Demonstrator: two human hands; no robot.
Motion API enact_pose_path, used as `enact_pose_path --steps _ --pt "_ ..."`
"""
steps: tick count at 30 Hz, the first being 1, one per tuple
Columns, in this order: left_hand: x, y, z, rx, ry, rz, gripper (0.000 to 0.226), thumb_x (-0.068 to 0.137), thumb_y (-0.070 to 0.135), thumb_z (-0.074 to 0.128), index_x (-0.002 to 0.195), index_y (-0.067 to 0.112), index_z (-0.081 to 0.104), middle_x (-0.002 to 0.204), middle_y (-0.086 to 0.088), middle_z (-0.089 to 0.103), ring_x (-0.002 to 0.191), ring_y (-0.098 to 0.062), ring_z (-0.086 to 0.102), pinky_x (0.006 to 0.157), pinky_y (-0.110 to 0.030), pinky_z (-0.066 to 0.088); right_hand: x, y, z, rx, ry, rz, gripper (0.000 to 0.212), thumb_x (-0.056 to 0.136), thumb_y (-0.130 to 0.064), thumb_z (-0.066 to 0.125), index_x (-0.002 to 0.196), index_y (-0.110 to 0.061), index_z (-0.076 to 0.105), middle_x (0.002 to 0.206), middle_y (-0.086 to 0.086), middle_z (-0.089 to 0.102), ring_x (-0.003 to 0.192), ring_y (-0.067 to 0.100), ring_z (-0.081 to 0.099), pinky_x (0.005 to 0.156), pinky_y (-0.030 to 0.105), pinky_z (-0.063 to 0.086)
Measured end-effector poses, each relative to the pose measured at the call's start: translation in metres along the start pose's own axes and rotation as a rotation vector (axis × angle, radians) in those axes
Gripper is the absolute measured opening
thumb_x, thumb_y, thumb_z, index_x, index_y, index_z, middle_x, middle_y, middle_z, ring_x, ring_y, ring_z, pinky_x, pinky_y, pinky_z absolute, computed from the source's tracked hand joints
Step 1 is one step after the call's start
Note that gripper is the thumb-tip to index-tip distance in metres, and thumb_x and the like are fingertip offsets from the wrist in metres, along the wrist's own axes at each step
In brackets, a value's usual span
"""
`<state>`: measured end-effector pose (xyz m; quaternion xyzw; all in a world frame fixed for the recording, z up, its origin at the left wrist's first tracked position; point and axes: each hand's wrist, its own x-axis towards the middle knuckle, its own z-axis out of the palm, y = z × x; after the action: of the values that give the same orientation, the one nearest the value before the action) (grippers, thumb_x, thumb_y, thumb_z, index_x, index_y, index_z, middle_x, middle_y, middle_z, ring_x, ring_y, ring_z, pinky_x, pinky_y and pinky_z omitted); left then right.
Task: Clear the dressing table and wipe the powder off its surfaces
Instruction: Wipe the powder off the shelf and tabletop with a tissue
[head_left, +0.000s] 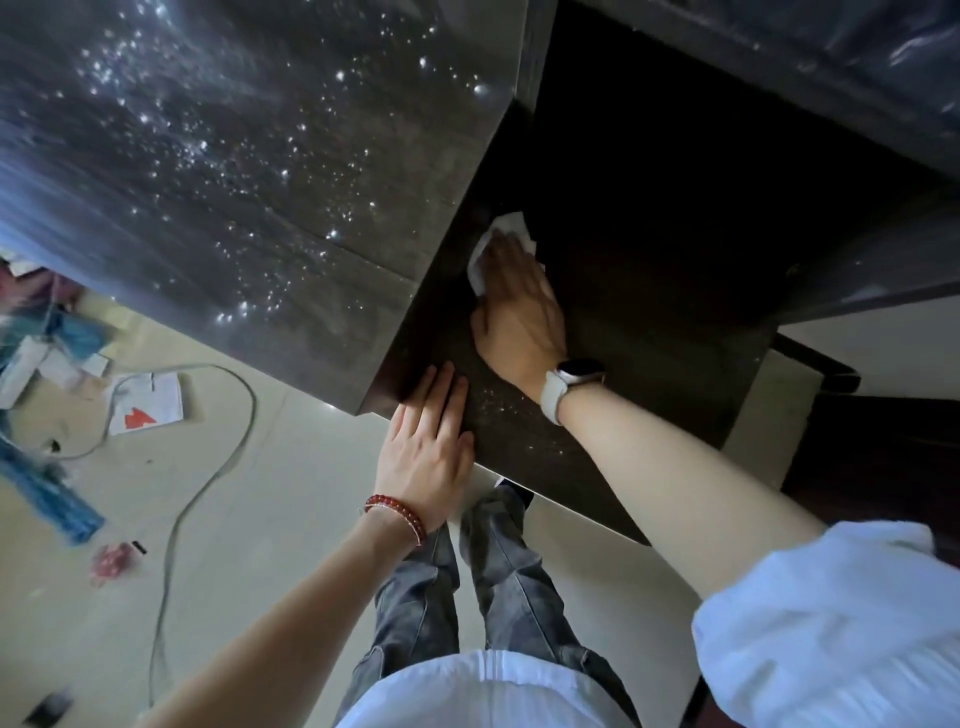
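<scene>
Powder specks (218, 156) glint across the dark top of the dressing table (291, 223), while its lower shelf (649, 260) sits in shadow to the right. On that shelf the right hand (519, 306) presses a white cloth (498, 244) flat, fingers straight and close together over it, a pale watch (563, 387) on the wrist. Near the shelf's front edge the left hand (426, 447) rests palm down, fingers straight and pressed together, with a red bead bracelet (397, 517) on its wrist.

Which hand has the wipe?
The right hand, wearing the white-strapped watch, presses the white tissue. The left hand with the red bead bracelet lies flat.
</scene>
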<state>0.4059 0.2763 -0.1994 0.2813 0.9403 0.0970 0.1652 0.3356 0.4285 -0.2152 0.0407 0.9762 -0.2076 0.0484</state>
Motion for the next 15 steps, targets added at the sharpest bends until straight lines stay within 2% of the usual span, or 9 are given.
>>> enact_pose_path --steps 9,13,15 --pt "0.000 -0.003 0.000 0.010 -0.016 -0.001 0.052 0.086 0.027 0.035 0.130 -0.001 0.043 0.136 -0.023 0.045 0.129 -0.039 0.037 0.105 -0.051 0.023 0.023 0.013 -0.014 0.107 0.014 0.063 0.053 0.083 -0.008 0.052 0.134 -0.002 0.036 0.148 0.018 0.030 0.139 0.030 0.024 0.114 0.034 0.016" --pt "-0.002 -0.003 0.000 0.049 -0.038 0.007 0.053 0.086 0.027 0.036 0.130 -0.002 0.043 0.135 -0.024 0.046 0.129 -0.038 0.038 0.105 -0.052 0.023 -0.014 0.016 -0.013 0.063 -0.154 -0.156 0.060 0.081 -0.010 0.051 0.138 -0.009 0.033 0.150 0.013 0.029 0.140 0.027 0.023 0.116 0.035 0.015" --pt "-0.002 -0.004 0.000 0.100 -0.053 0.016 0.054 0.085 0.029 0.035 0.129 -0.001 0.044 0.135 -0.023 0.047 0.129 -0.037 0.039 0.104 -0.052 0.024 -0.013 0.020 -0.017 0.061 -0.131 -0.173 0.060 0.083 -0.009 0.050 0.139 -0.009 0.030 0.151 0.012 0.028 0.141 0.024 0.022 0.116 0.031 0.013"
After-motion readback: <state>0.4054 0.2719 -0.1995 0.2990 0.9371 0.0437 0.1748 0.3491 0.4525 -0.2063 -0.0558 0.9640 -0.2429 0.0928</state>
